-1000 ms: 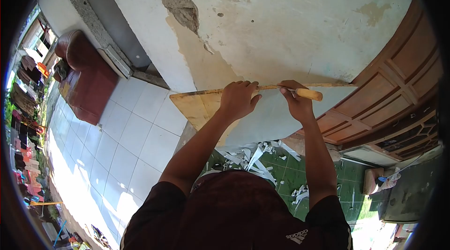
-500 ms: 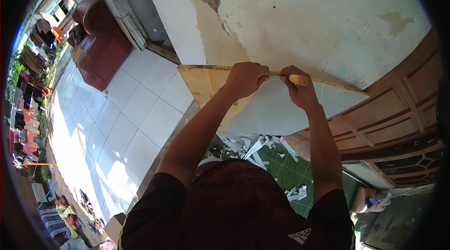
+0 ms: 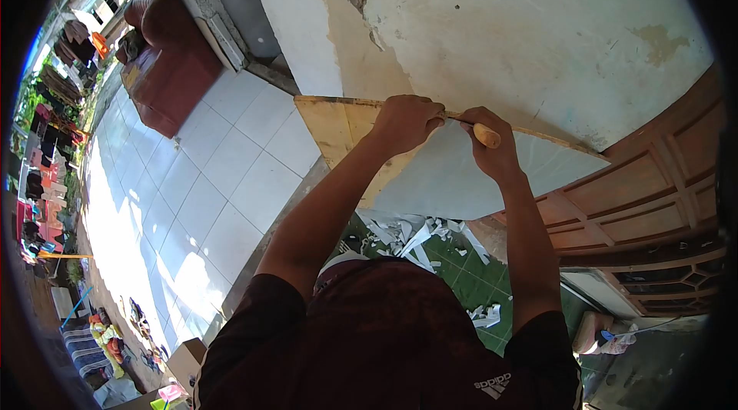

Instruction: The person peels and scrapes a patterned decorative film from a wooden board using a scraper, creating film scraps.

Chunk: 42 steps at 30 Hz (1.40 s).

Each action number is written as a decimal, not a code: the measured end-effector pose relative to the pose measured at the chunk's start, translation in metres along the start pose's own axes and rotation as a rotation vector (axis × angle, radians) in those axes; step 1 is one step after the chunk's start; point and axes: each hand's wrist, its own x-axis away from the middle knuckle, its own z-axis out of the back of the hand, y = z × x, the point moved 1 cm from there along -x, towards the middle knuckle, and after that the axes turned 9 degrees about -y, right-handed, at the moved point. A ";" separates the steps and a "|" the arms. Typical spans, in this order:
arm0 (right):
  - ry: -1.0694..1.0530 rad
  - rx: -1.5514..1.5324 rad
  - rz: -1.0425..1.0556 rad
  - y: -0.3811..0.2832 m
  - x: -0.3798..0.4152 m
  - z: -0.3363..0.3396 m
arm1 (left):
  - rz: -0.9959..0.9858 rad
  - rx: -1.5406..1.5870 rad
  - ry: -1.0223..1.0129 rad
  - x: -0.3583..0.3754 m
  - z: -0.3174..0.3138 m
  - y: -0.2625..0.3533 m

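Observation:
A large board [image 3: 453,179] stands tilted in front of me, bare wood on its left part and pale grey facing on the rest. At its top edge, my left hand [image 3: 406,124] is closed with the fingers over the edge and the thumb close to a dark thin blade. That blade belongs to a wooden-handled tool [image 3: 486,135], which looks like a chisel. My right hand [image 3: 493,155] grips it, the rounded handle end sticking out towards me. The blade lies along the board's edge between the hands; its tip is hidden by my left hand.
Torn white strips [image 3: 419,241] litter the green tiled floor [image 3: 469,287] below the board. A worn wall [image 3: 492,41] rises behind, with wooden panelling [image 3: 661,171] at right. On the white tiles [image 3: 207,179] at left stands a dark red sofa [image 3: 173,71].
The tool's handle has swung slightly down and left, and more of its blade shows between my hands. My left hand stays at the board's edge. The whole view has shifted a little.

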 end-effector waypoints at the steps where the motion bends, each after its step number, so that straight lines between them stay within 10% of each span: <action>1: -0.001 0.013 0.022 0.003 0.000 -0.001 | -0.007 -0.003 0.003 0.001 0.000 -0.001; 42: -0.245 0.227 -0.015 -0.014 -0.024 0.015 | 0.002 -0.021 -0.155 -0.004 0.006 -0.013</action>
